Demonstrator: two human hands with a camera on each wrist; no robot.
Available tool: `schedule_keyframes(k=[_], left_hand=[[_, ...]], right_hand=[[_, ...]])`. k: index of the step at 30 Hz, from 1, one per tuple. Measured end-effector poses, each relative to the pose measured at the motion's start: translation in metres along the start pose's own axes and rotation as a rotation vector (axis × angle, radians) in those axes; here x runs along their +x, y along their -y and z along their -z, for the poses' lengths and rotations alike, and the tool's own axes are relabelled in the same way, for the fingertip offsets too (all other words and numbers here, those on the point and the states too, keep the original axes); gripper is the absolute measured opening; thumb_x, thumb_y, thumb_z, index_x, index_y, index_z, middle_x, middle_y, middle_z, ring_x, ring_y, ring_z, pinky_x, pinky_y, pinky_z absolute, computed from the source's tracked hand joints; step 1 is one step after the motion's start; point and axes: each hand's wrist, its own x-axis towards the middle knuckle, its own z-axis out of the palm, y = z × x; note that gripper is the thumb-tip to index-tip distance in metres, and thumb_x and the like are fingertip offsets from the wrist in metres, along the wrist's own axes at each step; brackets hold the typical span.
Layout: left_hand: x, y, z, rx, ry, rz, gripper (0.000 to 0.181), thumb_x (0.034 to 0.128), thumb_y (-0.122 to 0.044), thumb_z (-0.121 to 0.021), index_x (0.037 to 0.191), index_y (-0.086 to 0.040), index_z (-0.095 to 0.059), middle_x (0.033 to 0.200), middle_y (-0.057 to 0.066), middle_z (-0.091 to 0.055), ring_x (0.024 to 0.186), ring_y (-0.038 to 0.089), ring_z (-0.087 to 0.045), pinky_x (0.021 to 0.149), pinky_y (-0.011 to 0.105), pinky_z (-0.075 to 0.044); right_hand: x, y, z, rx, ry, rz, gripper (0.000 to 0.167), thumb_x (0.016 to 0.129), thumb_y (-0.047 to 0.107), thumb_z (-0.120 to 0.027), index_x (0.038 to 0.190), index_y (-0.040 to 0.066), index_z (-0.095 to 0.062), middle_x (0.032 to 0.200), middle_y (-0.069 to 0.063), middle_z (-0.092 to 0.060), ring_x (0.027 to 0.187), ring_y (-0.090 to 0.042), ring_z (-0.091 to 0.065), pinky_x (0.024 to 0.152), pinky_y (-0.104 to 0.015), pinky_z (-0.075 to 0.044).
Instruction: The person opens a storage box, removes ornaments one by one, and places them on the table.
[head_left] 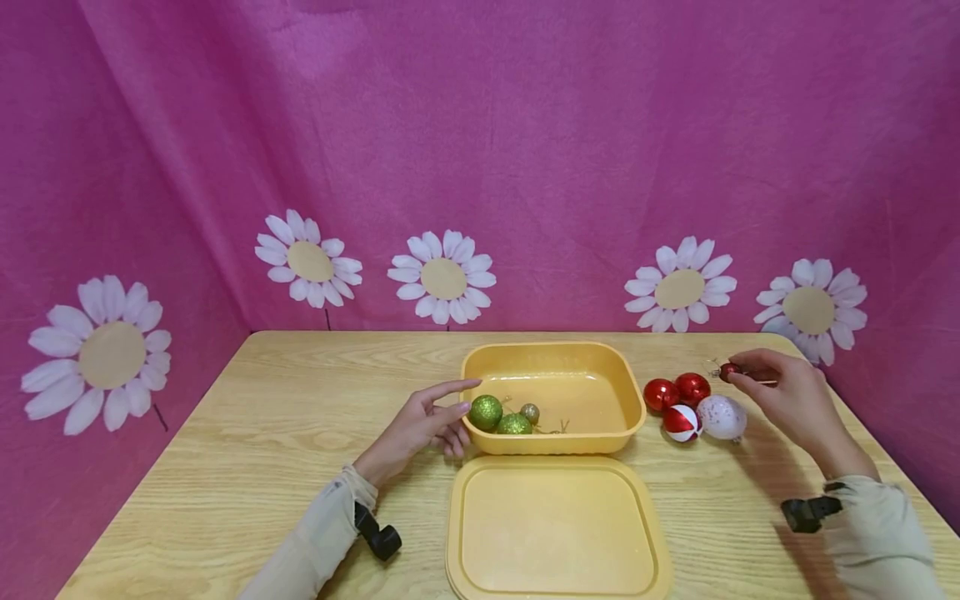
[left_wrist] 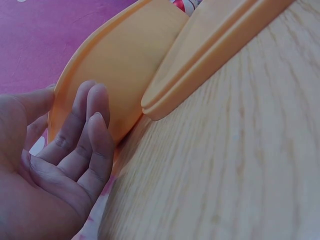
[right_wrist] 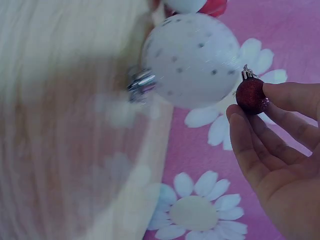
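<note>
Yellow in colour, the box [head_left: 592, 396] stands uncovered on the wooden bench [head_left: 300, 400], its matching lid [head_left: 557, 533] lying flat just in front. Inside, at the left end, are two green balls [head_left: 486, 412] and a small gold ball [head_left: 530, 413]. The left hand [head_left: 420, 429] rests at the box's left rim; its grip is relaxed, with the index finger extended over the edge and other fingers outside the wall. The right hand [head_left: 795, 404] has its grip closed on a small red ball [head_left: 729, 372], pinched between thumb and fingers, its metal cap exposed. This ball is right of the box, near a group of four: two shiny red balls [head_left: 692, 388], a red-and-white ball [head_left: 682, 423] and a speckled white ball [head_left: 723, 417]. Pink cloth [head_left: 480, 125] printed with white flowers [head_left: 442, 277] hangs behind.
</note>
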Motion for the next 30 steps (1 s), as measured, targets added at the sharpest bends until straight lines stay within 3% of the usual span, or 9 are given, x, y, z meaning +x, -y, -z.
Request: schedule_keyframes(k=[11,21,30], left_hand=[[0.000,0.000,0.000,-0.002,0.005,-0.006,0.052,0.1026,-0.023,-0.058,0.151,-0.011,-0.043,0.073,0.013,-0.070,0.057,0.016,-0.065,0.053,0.028,-0.056],[0.001,0.001,0.000,-0.009,0.003,0.000,0.051,0.1021,-0.023,-0.059,0.150,-0.012,-0.045,0.072,0.012,-0.070,0.057,0.017,-0.065,0.053,0.029,-0.057],[0.001,0.002,0.000,-0.005,-0.004,-0.006,0.050,0.1022,-0.024,-0.059,0.149,-0.013,-0.046,0.072,0.013,-0.069,0.057,0.017,-0.065,0.053,0.029,-0.057]], right_hand=[[-0.005,-0.026,-0.008,-0.011,0.072,-0.080,0.026,0.094,0.015,-0.071,0.110,-0.004,-0.069,0.100,-0.023,-0.072,0.078,0.016,-0.051,0.064,-0.006,-0.043],[-0.013,-0.041,-0.011,-0.009,0.150,-0.143,0.032,0.096,0.022,-0.068,0.115,-0.004,-0.067,0.104,-0.023,-0.071,0.077,0.006,-0.055,0.062,-0.015,-0.048],[-0.011,-0.040,-0.012,-0.040,0.212,-0.116,0.031,0.098,0.017,-0.065,0.115,-0.009,-0.065,0.104,-0.025,-0.069,0.080,-0.006,-0.059,0.061,-0.018,-0.049]])
